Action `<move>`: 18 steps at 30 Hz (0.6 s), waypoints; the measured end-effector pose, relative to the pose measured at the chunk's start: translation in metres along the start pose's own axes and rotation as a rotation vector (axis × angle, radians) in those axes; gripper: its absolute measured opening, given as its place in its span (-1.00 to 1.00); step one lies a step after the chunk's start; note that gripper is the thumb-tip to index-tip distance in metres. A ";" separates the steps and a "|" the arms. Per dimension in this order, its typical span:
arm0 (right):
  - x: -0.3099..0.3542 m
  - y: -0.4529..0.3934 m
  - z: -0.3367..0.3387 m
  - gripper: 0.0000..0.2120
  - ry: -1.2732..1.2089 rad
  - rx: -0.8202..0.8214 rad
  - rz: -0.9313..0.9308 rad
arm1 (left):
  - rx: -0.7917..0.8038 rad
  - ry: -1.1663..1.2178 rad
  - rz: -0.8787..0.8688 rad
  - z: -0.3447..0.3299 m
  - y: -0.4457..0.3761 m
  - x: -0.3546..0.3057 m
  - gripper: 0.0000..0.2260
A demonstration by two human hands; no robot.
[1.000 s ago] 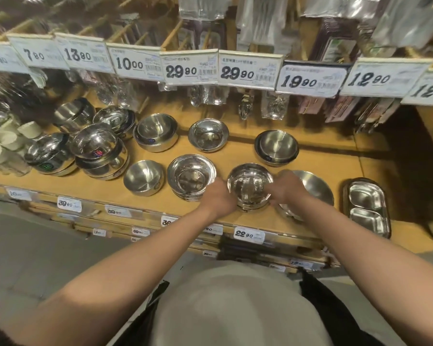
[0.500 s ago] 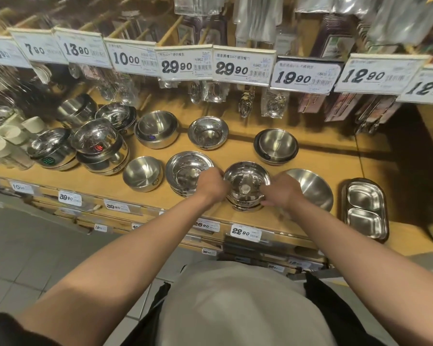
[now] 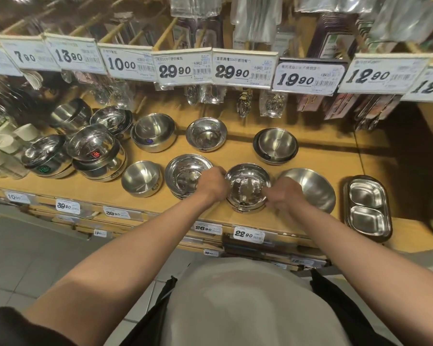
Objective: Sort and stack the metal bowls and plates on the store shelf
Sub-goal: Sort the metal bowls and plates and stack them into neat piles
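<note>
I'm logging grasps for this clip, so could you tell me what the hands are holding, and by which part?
Both hands grip the shiny bowl stack by its rim: left hand on its left edge, right hand on its right edge.

The shelf (image 3: pixel 248 156) is seen as light, matt wood with a smooth face. The bowl stack (image 3: pixel 248 188) between the hands is polished metal, mirror-bright, with broken reflections inside. The neighbouring stack of bowls (image 3: pixel 185 173) is equally glossy. A brushed, satin finish is noted on the small bowl (image 3: pixel 141 178), the wide bowl (image 3: pixel 310 188) and the rear double bowl (image 3: pixel 275 146). The divided tray (image 3: pixel 366 208) is dull-sheened metal. The price cards (image 3: pixel 243 68) are white printed paper behind glossy clear plastic. The hanging packets (image 3: pixel 255 18) are shiny clear film. The floor (image 3: pixel 23 265) is pale, smooth tile.
</note>
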State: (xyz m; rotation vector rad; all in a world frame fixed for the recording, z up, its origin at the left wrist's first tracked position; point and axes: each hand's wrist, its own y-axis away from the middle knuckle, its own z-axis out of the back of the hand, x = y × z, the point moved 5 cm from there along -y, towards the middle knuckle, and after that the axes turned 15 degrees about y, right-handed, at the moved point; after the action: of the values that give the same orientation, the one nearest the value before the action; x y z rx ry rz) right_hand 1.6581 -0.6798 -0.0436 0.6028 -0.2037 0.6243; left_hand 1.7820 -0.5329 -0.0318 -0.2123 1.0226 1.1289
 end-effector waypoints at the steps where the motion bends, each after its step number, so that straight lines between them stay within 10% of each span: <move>1: 0.000 -0.001 0.002 -0.71 0.013 0.000 0.000 | 0.003 -0.006 -0.002 -0.001 0.001 0.000 -0.76; 18: 0.000 0.005 0.014 -0.74 -0.033 -0.030 0.018 | -0.010 -0.034 -0.032 0.000 -0.001 -0.007 -0.83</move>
State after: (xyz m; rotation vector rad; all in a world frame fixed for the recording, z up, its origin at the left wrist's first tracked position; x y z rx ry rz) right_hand 1.6555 -0.6848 -0.0297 0.5834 -0.2493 0.6277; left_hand 1.7827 -0.5378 -0.0266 -0.2160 0.9805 1.1050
